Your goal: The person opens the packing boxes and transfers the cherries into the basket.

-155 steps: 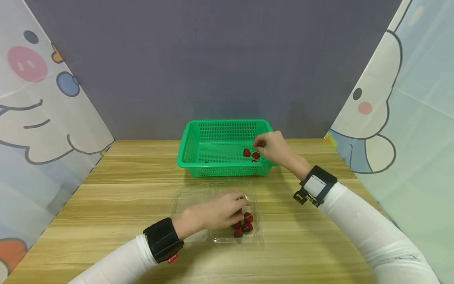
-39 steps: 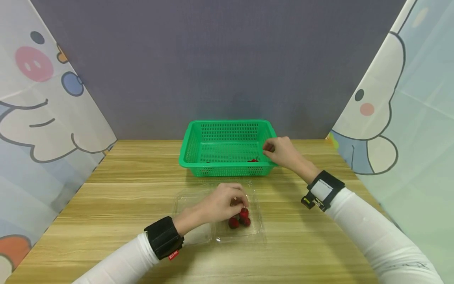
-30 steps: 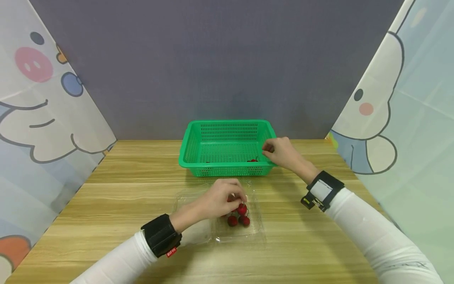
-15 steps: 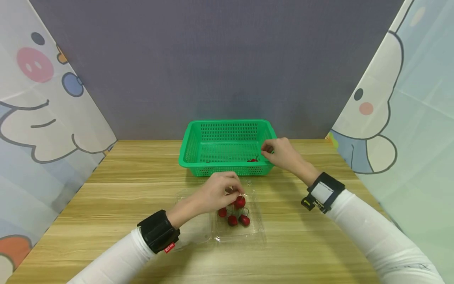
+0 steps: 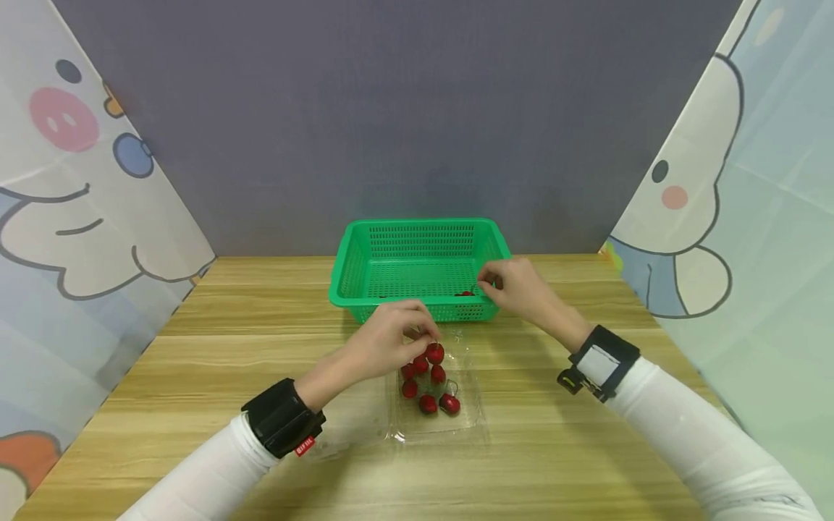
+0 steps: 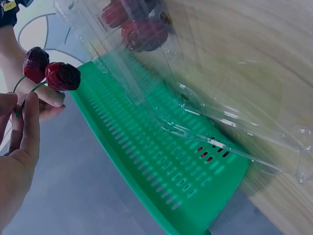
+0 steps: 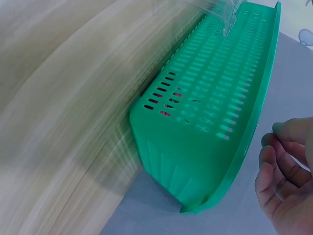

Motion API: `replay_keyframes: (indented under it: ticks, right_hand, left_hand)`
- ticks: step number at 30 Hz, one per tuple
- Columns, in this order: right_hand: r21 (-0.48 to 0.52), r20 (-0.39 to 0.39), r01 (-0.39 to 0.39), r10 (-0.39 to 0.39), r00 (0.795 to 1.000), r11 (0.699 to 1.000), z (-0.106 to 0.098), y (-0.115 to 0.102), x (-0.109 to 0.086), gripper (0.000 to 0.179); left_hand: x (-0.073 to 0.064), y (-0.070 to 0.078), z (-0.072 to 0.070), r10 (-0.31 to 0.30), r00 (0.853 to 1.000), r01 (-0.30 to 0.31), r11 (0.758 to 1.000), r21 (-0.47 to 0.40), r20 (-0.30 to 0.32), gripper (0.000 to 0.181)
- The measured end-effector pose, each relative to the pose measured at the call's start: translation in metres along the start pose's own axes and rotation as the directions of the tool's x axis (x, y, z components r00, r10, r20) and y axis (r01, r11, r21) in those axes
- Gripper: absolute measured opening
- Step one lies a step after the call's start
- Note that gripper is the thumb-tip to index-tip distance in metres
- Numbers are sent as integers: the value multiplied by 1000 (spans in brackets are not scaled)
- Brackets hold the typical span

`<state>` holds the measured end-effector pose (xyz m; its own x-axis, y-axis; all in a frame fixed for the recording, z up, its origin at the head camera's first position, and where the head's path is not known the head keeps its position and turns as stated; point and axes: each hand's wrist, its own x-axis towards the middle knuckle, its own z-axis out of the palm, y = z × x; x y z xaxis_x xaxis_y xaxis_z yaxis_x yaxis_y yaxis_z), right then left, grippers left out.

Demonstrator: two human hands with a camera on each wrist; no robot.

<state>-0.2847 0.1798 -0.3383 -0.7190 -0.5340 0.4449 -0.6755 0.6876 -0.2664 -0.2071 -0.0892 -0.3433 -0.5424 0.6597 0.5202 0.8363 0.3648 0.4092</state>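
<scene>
My left hand (image 5: 384,340) pinches green stems above the back of a clear plastic box (image 5: 407,423). Two dark red cherries (image 6: 62,76) dangle from these stems in the left wrist view. Below, several more cherries (image 5: 428,404) lie in the box's right half. My right hand (image 5: 524,289) hovers at the right front corner of a green slotted basket (image 5: 417,269). Its fingers are loosely curled, the thumb close to the index finger, and I see nothing held in the right wrist view. Some cherries (image 5: 465,294) lie inside the basket, mostly hidden by its front wall.
The box's flat left half, probably its lid (image 5: 355,430), lies on the wooden table (image 5: 260,347) beneath my left forearm. Behind the basket rises a grey partition (image 5: 417,130). Printed cartoon panels (image 5: 691,268) stand on both sides.
My left hand has moved up and slightly left towards the basket, raising cherries by their stems and uncovering more in the box. The right hand has shifted slightly down and left.
</scene>
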Motion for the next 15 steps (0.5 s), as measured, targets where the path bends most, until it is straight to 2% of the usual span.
replay_keyframes:
  ticks: [5, 15]
  right_hand:
    - [-10, -8, 46, -47, 999, 999, 0, -8, -4, 4]
    - [-39, 15, 193, -193, 981, 980, 7, -23, -13, 5]
  left_hand:
    - [2, -2, -4, 7, 1000, -7, 1000, 6, -13, 13]
    - [2, -10, -11, -47, 997, 47, 999, 3, -56, 14]
